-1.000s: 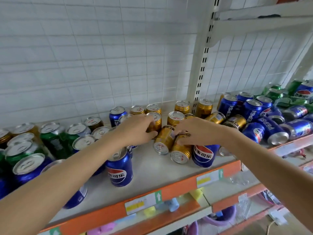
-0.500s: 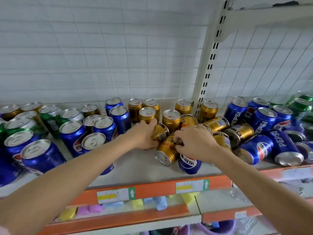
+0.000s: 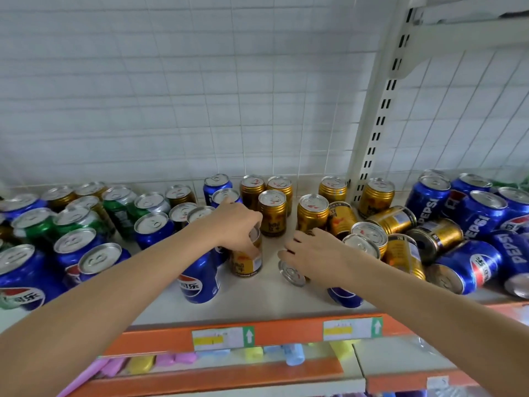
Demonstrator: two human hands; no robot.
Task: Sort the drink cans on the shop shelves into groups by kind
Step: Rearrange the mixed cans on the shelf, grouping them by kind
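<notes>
The sort is partway, by my reading: at centre frame a small cluster of upright gold cans (image 3: 272,212) stands together near the back of the shelf (image 3: 257,293); at the left, green cans (image 3: 120,207) and blue Pepsi cans (image 3: 27,270) stand upright but mixed, with a few gold tops among them; at the right, several toppled gold cans (image 3: 398,219) lie heaped against toppled blue Pepsi cans (image 3: 469,265) — that pile looks like the bulk of what is left.

The left hand (image 3: 237,224), just left of centre, grips an upright gold can (image 3: 248,260) from above, fingers curled round its top rim; the can stands on the shelf just beside a blue Pepsi can (image 3: 200,282). The right hand (image 3: 315,250), right of centre, curls its fingers over a gold can lying on its side (image 3: 292,273), whose silvery end faces the camera; only that end shows clearly, so I cannot tell how firm the hold is.

The cans are smooth, glossy metal cylinders with dull silver lids and pull tabs; the gold ones are narrower, with ribbed shoulders; the blue ones are wider and plain-sided. The shelf is a matt pale board with an orange front strip (image 3: 286,330) carrying paper price tags (image 3: 220,338); behind it runs a white wire grid (image 3: 200,96).
</notes>
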